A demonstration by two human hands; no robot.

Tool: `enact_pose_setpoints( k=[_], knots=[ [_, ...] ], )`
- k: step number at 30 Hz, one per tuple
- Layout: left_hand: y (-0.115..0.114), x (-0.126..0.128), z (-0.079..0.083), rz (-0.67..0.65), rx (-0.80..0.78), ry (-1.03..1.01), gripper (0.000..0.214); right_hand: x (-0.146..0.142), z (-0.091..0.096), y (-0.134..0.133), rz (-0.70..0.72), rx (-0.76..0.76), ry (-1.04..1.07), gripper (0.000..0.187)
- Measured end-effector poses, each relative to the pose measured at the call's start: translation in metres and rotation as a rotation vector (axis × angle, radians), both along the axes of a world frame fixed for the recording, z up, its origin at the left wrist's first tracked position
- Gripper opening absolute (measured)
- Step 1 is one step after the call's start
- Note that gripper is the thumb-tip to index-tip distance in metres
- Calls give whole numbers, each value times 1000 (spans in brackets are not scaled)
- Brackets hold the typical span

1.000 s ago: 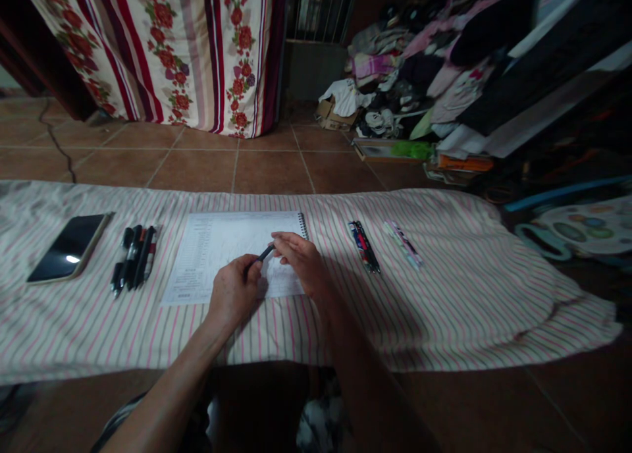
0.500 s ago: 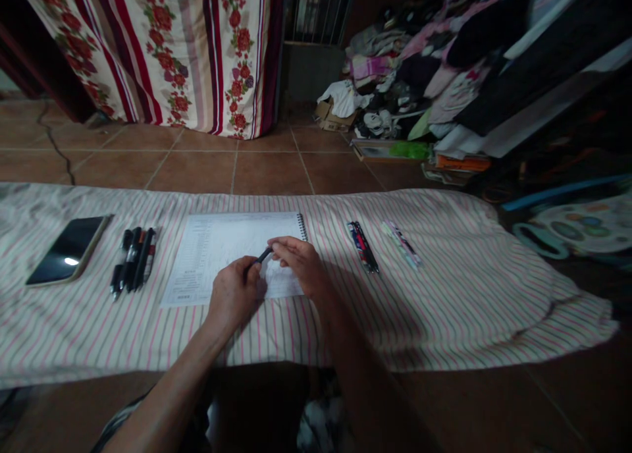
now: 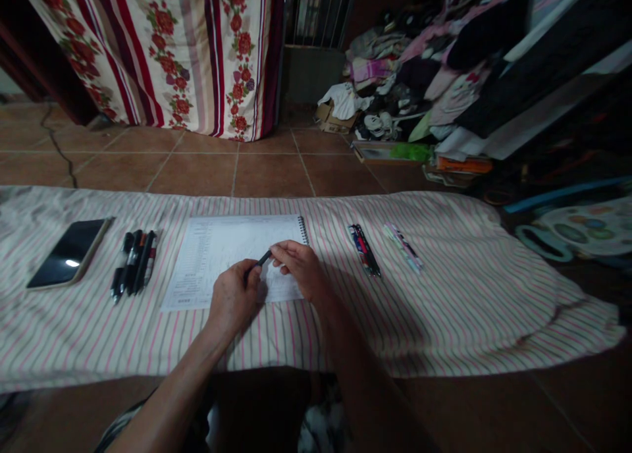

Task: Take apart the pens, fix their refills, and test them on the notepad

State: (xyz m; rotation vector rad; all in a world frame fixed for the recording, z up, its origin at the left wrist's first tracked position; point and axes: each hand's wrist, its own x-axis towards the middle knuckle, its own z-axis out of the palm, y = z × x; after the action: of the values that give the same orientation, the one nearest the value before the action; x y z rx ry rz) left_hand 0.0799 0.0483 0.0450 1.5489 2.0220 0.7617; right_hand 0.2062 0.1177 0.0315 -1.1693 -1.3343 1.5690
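Observation:
Between my two hands is a dark pen [image 3: 264, 258], tilted up to the right above the paper. My left hand [image 3: 236, 291] is closed round its lower part. With thumb and fingertips, my right hand [image 3: 300, 263] pinches its upper end. Beneath them lies a spiral-bound notebook [image 3: 237, 232] with printed pages, its coil on the right side. Several dark pens and markers [image 3: 133, 262] lie side by side left of the notebook. To its right are a few dark pens [image 3: 364, 249] and, farther over, some pale pens [image 3: 403, 245].
A phone [image 3: 72, 252] lies at the left on the striped cloth [image 3: 464, 295] covering the low surface. Beyond it are a tiled floor [image 3: 266, 166], a floral curtain [image 3: 192, 58] and a heap of clothes [image 3: 424, 64]. A child's seat-like object [image 3: 582, 226] stands at far right.
Both hands keep the same hold on the pen. The whole view has shifted very slightly; nothing on the cloth has visibly moved.

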Motion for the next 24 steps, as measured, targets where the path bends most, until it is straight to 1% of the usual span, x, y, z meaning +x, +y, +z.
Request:
enact_pose_setpoints(
  k=[3, 9, 24],
  knots=[
    [0, 0, 1, 0, -9, 28, 27, 2, 2, -1, 16, -6, 5, 19],
    [-2, 1, 3, -1, -23, 24, 29, 4, 8, -4, 13, -61, 50, 26],
    [-3, 1, 2, -3, -30, 62, 28, 4, 6, -3, -58, -43, 9, 21]
  ],
)
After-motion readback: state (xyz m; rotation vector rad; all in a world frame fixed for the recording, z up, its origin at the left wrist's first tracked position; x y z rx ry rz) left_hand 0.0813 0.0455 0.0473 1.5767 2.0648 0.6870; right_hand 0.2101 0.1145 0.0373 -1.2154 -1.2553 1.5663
